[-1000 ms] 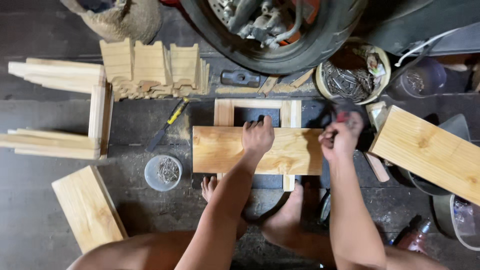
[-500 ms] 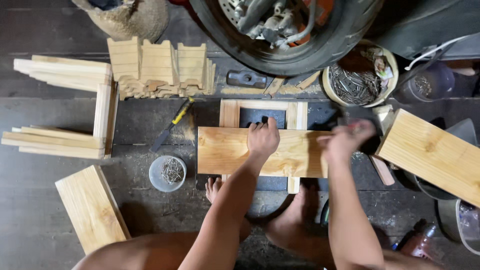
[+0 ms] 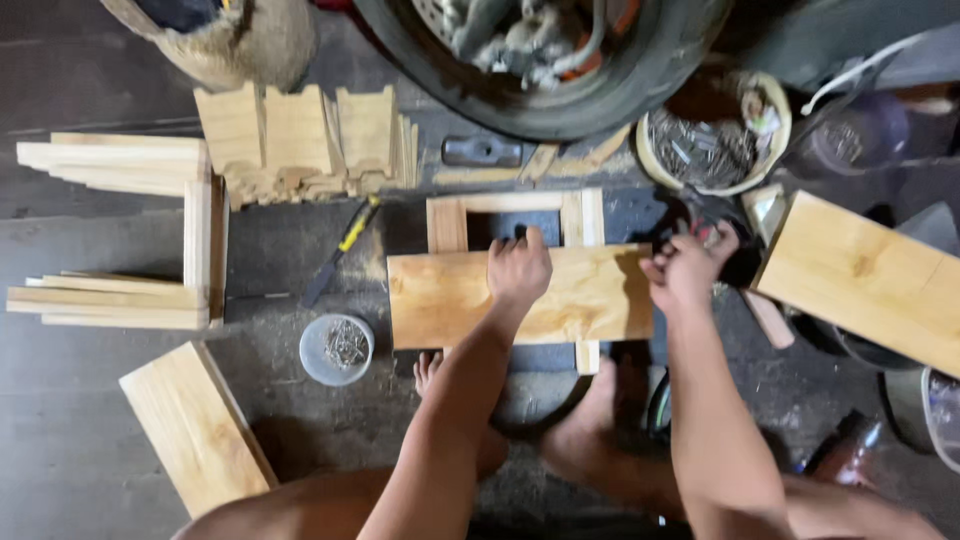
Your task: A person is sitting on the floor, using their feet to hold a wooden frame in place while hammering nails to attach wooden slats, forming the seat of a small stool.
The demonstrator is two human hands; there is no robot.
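Observation:
A light wooden board (image 3: 590, 295) lies across a small frame of wooden slats (image 3: 447, 222) on the dark floor. My left hand (image 3: 518, 268) presses on the board, with its fingers hooked over the far edge. At the board's right end, my right hand (image 3: 685, 270) is closed around a dark tool (image 3: 740, 262); I cannot make out what kind. My bare feet (image 3: 590, 430) rest just below the board.
A round tub of nails (image 3: 337, 349) and a yellow-handled tool (image 3: 342, 250) lie to the left. Cut wood pieces (image 3: 300, 140) and slat stacks (image 3: 120, 300) stand further left. Loose planks (image 3: 195, 430) (image 3: 870, 280) flank me. A tyre (image 3: 560, 90) and a nail bowl (image 3: 715, 150) sit behind.
My right hand with the dark tool has come down from above the frame to the board's right edge. My left hand stays on the board.

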